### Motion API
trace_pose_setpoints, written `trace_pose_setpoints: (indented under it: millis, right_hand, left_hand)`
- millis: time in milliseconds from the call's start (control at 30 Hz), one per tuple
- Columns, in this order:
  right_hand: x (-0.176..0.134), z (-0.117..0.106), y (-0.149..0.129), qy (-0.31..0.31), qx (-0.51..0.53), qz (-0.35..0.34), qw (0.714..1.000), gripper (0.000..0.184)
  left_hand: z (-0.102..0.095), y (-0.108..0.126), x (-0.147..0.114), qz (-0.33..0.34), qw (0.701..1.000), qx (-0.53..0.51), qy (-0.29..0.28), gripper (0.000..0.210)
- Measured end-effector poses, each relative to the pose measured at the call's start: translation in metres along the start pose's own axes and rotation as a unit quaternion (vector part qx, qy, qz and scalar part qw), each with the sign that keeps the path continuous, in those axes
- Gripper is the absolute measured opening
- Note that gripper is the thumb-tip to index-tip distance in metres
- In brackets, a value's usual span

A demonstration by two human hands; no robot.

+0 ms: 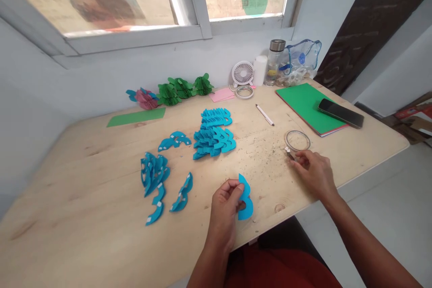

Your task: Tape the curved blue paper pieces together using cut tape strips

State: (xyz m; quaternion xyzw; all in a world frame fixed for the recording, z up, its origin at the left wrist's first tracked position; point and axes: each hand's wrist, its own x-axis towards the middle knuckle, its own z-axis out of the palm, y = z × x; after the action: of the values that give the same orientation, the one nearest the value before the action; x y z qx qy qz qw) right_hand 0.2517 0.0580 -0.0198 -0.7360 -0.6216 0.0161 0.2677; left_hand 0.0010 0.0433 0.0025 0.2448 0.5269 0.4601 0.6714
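My left hand (227,204) pinches a blue paper cutout (247,209) with scalloped edges, just above the table near its front edge. On the right, my right hand (312,171) is closed on a small dark tool (290,155), whose kind I cannot make out. Small white pieces show at the tool's tip, beside a thin tape roll (297,131) lying flat. Folded blue cutouts with white tape squares lie to the left: a bunch (153,171), a single piece (182,193) and a few more (174,140). Stacks of blue cutouts (214,139) sit farther back in the middle.
Green paper flowers (182,87) and a pink-and-blue one (145,98) line the wall, near a green strip (137,117). A pen (265,114), small fan (243,73), bottle (274,63) and second tape roll (244,92) stand or lie behind. A phone (340,112) rests on green sheets (303,103).
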Motion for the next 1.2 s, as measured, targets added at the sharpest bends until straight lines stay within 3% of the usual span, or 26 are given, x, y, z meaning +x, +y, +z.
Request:
trace_pose_setpoints:
  millis: [133,333,633,1200]
  right_hand:
    - [-0.008,0.004,-0.006,-0.005,-0.011,-0.029,1.0,0.022]
    - [-0.003,0.002,-0.011,-0.013,0.03,-0.019,0.999,0.022]
    - [0.01,0.013,-0.032,-0.031,-0.029,-0.06,0.997,0.013]
    - [0.013,0.023,-0.036,-0.007,-0.058,-0.032,0.998,0.014]
  left_hand:
    - [-0.001,0.0,0.0,0.001,1.0,-0.006,-0.006,0.018]
    - [-0.004,-0.003,0.0,0.002,1.0,-0.007,-0.02,0.017]
    - [-0.002,0.0,0.001,-0.01,1.0,0.0,-0.013,0.018]
    - [0.0,0.0,0.002,-0.008,1.0,0.006,-0.013,0.016]
